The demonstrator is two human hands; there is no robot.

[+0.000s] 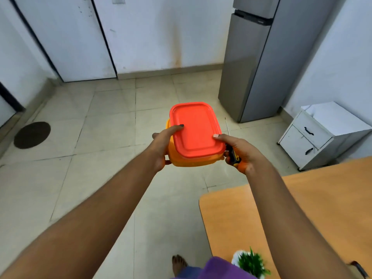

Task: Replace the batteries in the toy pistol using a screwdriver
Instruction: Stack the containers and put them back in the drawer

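An orange plastic box with a red lid (196, 129) is held in the air over the tiled floor, between both hands. My left hand (162, 148) grips its left side, thumb on the lid. My right hand (240, 153) holds the box's right side with the thumb on the lid, and its fingers also curl round a screwdriver (233, 155) with a black and yellow handle. The screwdriver's thin shaft points up past the box. No toy pistol or batteries are visible; the box's contents are hidden.
An orange-topped table (302, 208) stands at the lower right with a small green plant in a white pot (250, 262) at its near edge. A grey fridge (259, 61) and a white drawer cabinet (322, 135) stand at the right. A round dark mat (32, 134) lies at the left.
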